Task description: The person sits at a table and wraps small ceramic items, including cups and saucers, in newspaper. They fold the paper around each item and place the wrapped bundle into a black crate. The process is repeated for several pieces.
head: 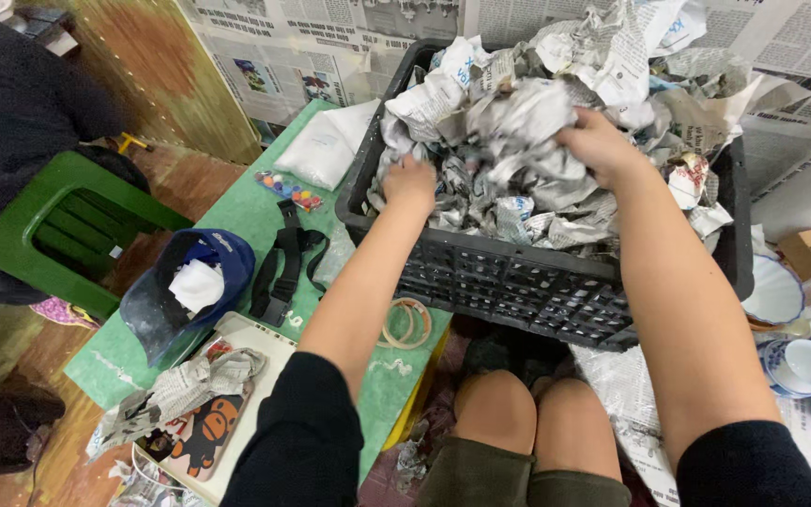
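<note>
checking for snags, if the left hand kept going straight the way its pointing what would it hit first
Probably more crumpled newspaper: the left hand is already among it inside the black crate.

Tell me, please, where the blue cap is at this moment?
In the head view, the blue cap lies upturned on the green table, left of the left hand, beside the black strap.

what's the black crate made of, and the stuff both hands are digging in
Crate: looks like moulded plastic, matt black, with a lattice of small cut-outs in its wall. Filling: crumpled newspaper, grey printed sheets creased into wads; left hand and right hand press into it.
</note>
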